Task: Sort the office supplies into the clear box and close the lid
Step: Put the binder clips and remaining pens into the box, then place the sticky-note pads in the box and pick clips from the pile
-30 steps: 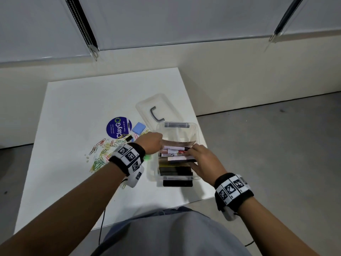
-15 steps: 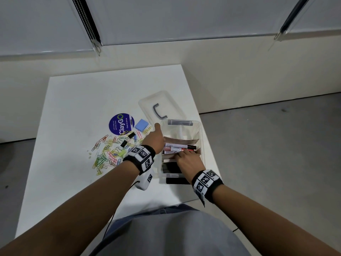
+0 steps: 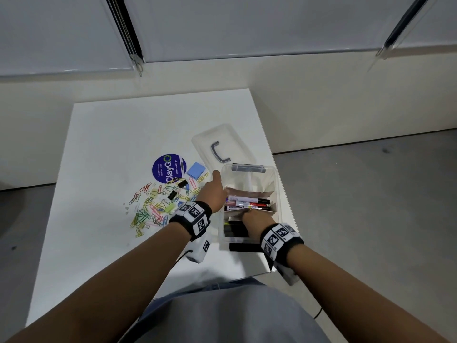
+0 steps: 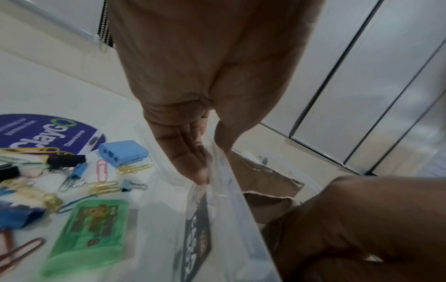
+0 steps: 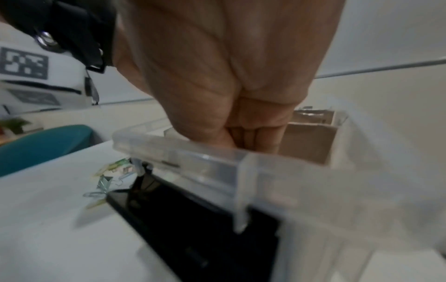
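Note:
The clear box (image 3: 278, 194) stands open near the table's right edge, with cardboard dividers inside. Several markers (image 3: 247, 204) lie in its middle compartment and dark items (image 3: 235, 231) fill the near one. My left hand (image 3: 215, 189) pinches the box's left wall (image 4: 231, 190), fingers (image 4: 190, 162) outside and thumb inside. My right hand (image 3: 257, 220) reaches into the near compartment with straight fingers (image 5: 253, 137) pointing down; their tips are hidden behind the rim (image 5: 205, 158). The lid (image 3: 220, 147) lies flat behind the box. Coloured paper clips (image 3: 158, 204) are scattered left of it.
A blue sharpener (image 3: 196, 168), black binder clips (image 3: 181, 183) and a green case (image 4: 89, 229) lie among the clips beside a purple round sticker (image 3: 169, 168). A black latch (image 3: 244, 247) hangs open at the box's near end. The white table (image 3: 111, 144) ends just right of the box.
My right hand has moved from the box's right side into the near compartment, fingers pushed down. My left hand slid forward along the left wall.

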